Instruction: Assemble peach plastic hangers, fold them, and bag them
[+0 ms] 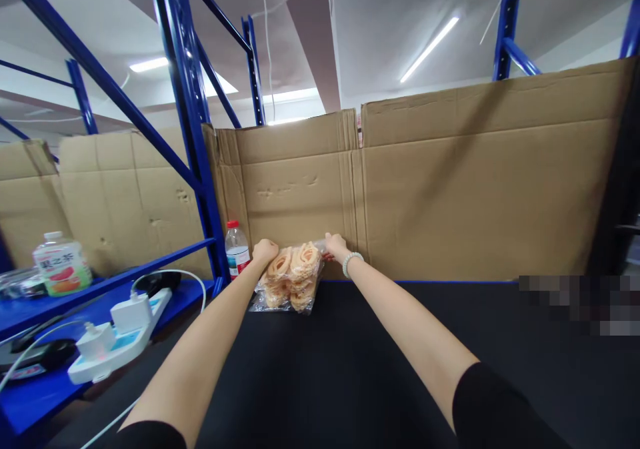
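A clear plastic bag (295, 277) packed with pale, ring-shaped snack pieces sits at the far edge of the black table, close to the cardboard. At its upper left corner is my left hand (265, 251), closed in a fist on the plastic. On the other side my right hand (336, 245) pinches the upper right corner of the bag, its thumb uppermost. A beaded bracelet (353, 263) circles my right wrist. Just left of my left hand stands a water bottle (237, 247) with a red cap.
Cardboard panels (480, 189) wall off the back of the black tabletop (340, 369). A blue metal rack post (200, 169) rises at the left. Beyond it are a white power strip (123, 352) with chargers and cables, and a labelled drink bottle (62, 265).
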